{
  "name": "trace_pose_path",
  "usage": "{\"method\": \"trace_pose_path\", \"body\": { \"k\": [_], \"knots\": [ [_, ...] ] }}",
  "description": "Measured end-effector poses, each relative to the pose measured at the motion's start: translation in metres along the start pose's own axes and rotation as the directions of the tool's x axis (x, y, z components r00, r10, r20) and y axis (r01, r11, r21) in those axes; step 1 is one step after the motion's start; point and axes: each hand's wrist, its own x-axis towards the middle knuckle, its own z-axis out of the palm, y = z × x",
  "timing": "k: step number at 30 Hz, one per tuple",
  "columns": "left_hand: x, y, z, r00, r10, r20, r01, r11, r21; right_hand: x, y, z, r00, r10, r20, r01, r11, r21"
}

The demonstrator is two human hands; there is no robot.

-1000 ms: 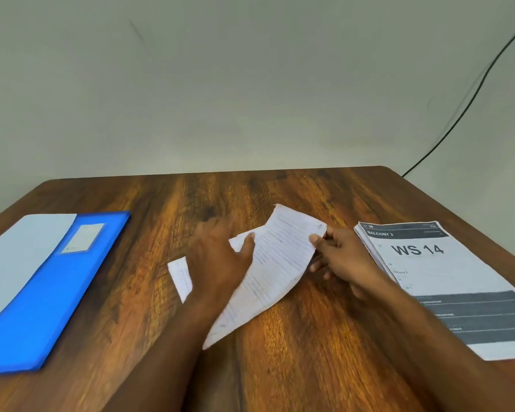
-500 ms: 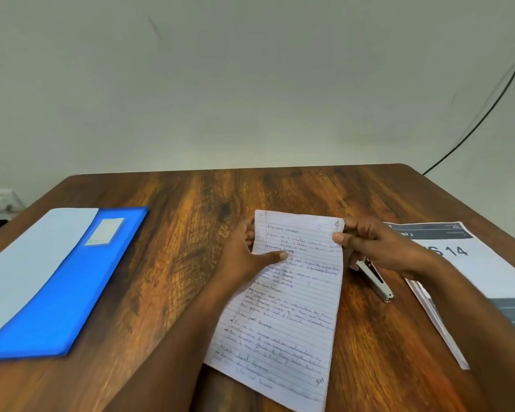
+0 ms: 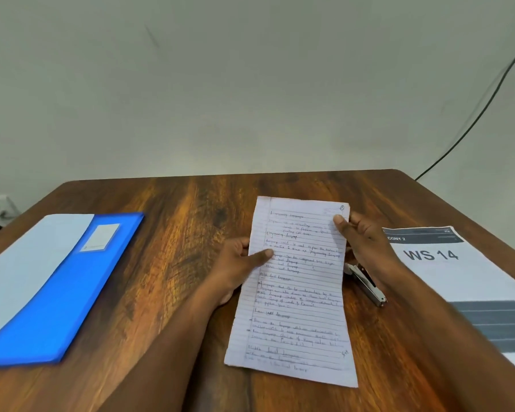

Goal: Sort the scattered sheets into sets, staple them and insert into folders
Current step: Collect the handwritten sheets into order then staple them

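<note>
Now both hands hold handwritten sheet (image 3: 298, 286) mid-table (image 3: 173, 221): left hand (image 3: 238, 269) pinches its left edge, right hand (image 3: 366, 239) its top-right corner. Stapler (image 3: 366, 283) just beside; blue folder (image 3: 66, 289) at left edge.

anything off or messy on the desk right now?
Nothing stands out. Both hands, left hand and right hand, hold the handwritten sheets; stapler, blue folder and printed stack lie flat.
</note>
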Motion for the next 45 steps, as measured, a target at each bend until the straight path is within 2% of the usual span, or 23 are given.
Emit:
{"method": "trace_pose_path", "body": {
  "k": [4, 9, 11, 15, 20, 24, 31, 38, 45],
  "knots": [
    [0.001, -0.004, 0.004, 0.995, 0.055, -0.089, -0.061, 0.996, -0.071, -0.011, 0.009, 0.004, 0.998, 0.056, 0.028, -0.057, 0.998, 0.023],
    [0.003, -0.005, 0.014, 0.976, 0.062, -0.207, -0.101, 0.977, -0.186, -0.027, 0.021, 0.005, 0.978, 0.143, 0.151, -0.152, 0.987, 0.051],
    [0.002, -0.003, 0.020, 0.972, 0.075, -0.222, -0.121, 0.972, -0.201, -0.035, 0.021, 0.006, 0.983, 0.149, 0.108, -0.158, 0.984, 0.079],
    [-0.004, -0.001, 0.032, 0.978, 0.124, -0.168, -0.144, 0.983, -0.116, -0.042, 0.016, -0.005, 0.984, 0.174, -0.034, -0.170, 0.979, 0.112],
    [-0.008, 0.008, 0.054, 0.995, 0.097, 0.005, -0.096, 0.992, -0.076, -0.046, 0.001, -0.043, 0.970, 0.222, -0.095, -0.214, 0.973, 0.088],
    [-0.003, 0.019, 0.082, 0.993, 0.083, 0.079, -0.083, 0.997, -0.008, -0.048, -0.005, -0.083, 0.956, 0.276, -0.103, -0.275, 0.961, 0.022],
    [0.015, 0.030, 0.154, 0.997, -0.011, 0.078, 0.011, 1.000, 0.004, -0.047, 0.001, -0.154, 0.944, 0.253, -0.211, -0.289, 0.944, -0.161],
    [0.041, 0.031, 0.216, 0.982, -0.119, 0.150, 0.118, 0.993, 0.014, -0.042, 0.024, -0.220, 0.925, 0.253, -0.285, -0.336, 0.893, -0.298],
    [0.054, 0.027, 0.246, 0.983, -0.171, 0.064, 0.138, 0.926, 0.352, -0.030, 0.049, -0.246, 0.916, 0.242, -0.320, -0.370, 0.818, -0.441]
  ]
}}
